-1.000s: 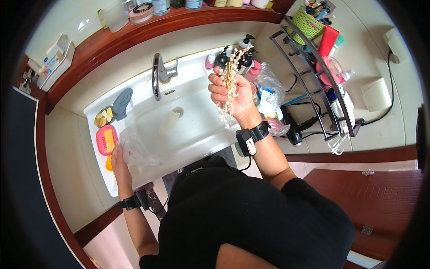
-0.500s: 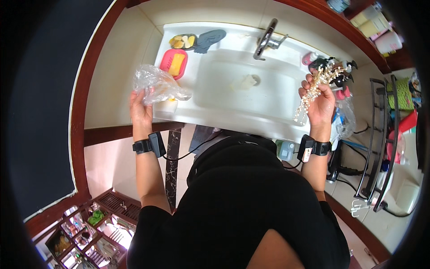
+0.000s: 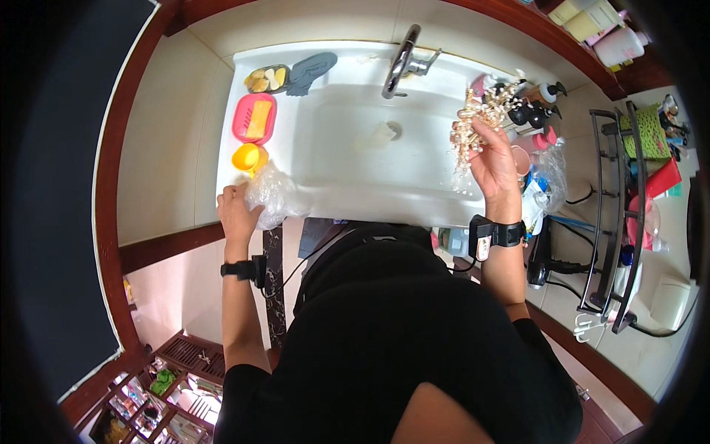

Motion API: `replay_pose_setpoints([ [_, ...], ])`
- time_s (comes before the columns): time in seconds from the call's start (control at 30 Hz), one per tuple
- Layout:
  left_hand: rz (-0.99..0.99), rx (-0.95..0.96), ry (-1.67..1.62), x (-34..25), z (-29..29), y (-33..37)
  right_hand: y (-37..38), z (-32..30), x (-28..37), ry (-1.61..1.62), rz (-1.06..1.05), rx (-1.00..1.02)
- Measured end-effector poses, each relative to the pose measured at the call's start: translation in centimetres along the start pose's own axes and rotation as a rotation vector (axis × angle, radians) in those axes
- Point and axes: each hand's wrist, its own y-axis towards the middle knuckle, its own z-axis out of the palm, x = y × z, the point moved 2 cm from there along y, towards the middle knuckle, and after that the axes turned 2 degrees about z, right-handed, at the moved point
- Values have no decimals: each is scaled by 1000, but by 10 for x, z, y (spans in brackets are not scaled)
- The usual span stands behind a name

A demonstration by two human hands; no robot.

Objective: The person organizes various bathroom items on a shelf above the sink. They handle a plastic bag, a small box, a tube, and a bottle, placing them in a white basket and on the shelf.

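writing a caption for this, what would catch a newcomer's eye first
Probably the pearly beaded ornament in the right hand, over the right side of the white sink. Next, the crumpled clear plastic bag beside the left hand, at the sink's front left. The yellow cup and pink soap dish stand out along its left end.

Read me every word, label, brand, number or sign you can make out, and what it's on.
No text is legible here.
White label on the right wrist device: too small to read.
Shelf bottles: too small and blurred.
Pearly beaded spray in the right hand, clear plastic bag at the left hand: no print discernible.
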Motion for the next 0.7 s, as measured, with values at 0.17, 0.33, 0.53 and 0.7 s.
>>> replay_pose_setpoints([
  [0.17, 81, -147, -106, -22, -26, 9, -12, 8, 0, -112, -41, -8],
  [0.33, 409, -345, -389, -112, -81, 34, -20, 25, -4, -270, -47, 30],
  [0.53, 524, 155, -1021, -268, -100, 54, -25, 51, -14, -429, 7, 183],
  [0.7, 420, 522, -1193, -274, -76, 83, -32, 50, -12, -400, 31, 208],
])
